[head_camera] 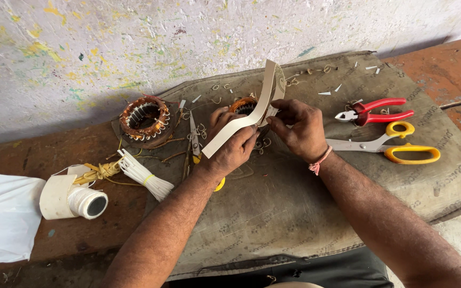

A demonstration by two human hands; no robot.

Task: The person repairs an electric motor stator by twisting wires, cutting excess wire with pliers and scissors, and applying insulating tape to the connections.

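Working mid-job: left hand (pixel 230 146) and right hand (pixel 297 130) fingers grasp the cream insulation-paper strip (pixel 252 114) over a copper-wound stator (pixel 244 105); far-left second stator (pixel 145 118) lies untouched.

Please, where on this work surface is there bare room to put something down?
The sacking cloth is bare between the two forearms and below the yellow scissors. It is crowded around the wound stator, the white sleeve bundle and both hands, left hand, right hand.

Head camera looks steeply down (close range) at the mat (pixel 305 213).
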